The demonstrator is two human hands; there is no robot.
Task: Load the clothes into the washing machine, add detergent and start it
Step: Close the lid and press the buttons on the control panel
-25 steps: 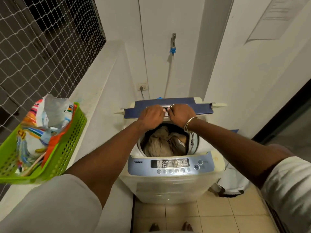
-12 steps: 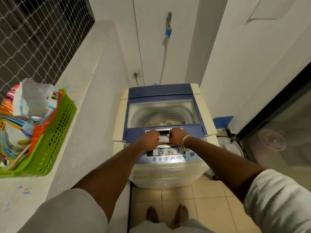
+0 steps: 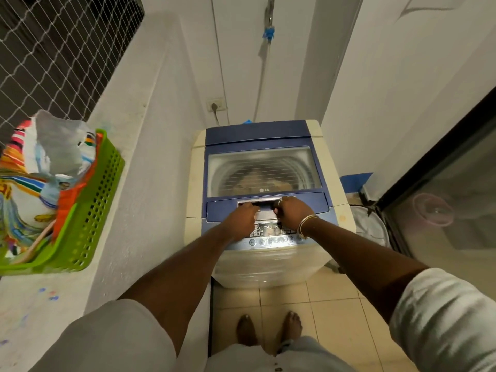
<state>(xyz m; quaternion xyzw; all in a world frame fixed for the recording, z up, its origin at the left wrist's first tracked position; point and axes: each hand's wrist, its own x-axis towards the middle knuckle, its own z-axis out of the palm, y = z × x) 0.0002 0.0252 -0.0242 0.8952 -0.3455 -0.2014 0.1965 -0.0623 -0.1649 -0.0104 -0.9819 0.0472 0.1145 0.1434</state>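
Observation:
The top-loading washing machine (image 3: pixel 333 162) stands against the back wall with its blue lid (image 3: pixel 257 133) lying flat and closed. Beige clothes (image 3: pixel 264 181) show dimly through the lid's window, inside the drum. My left hand (image 3: pixel 241 214) and my right hand (image 3: pixel 292 212) sit side by side at the lid's front edge, fingers curled on the lid handle (image 3: pixel 264 203). The control panel (image 3: pixel 271 232) lies just under my wrists, partly hidden. A colourful detergent bag (image 3: pixel 53 146) with an open top stands in a green basket (image 3: pixel 99 189) on the left ledge.
A white ledge (image 3: pixel 128 108) with netting above it runs along the left. A plugged wall socket (image 3: pixel 216 105) and a tap (image 3: pixel 269 14) with a hose are behind the machine. A dark glass door (image 3: pixel 442 210) lines the right. My bare feet (image 3: pixel 268 328) stand on the tiled floor.
The lid went from folded up over the open drum to flat and closed, with both hands bringing it down by the handle. The hands have stayed on the handle since.

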